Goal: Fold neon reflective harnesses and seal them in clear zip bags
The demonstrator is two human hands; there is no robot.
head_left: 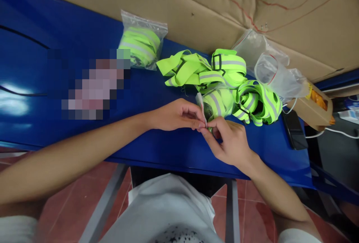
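Both hands meet at the top edge of a clear zip bag that holds a neon yellow reflective strap with a grey stripe. My left hand pinches the bag's edge between thumb and fingers. From the other side, my right hand pinches the same edge close by. Just behind the bag lie loose neon straps with black buckles: a loosely folded one, a rolled one and a looped one. The bag's lower part rests among them.
A filled zip bag of neon strap stands at the back of the blue table. Clear plastic bags lie at the back right, near a cardboard box. A black phone sits at the right edge. A blurred patch covers something left.
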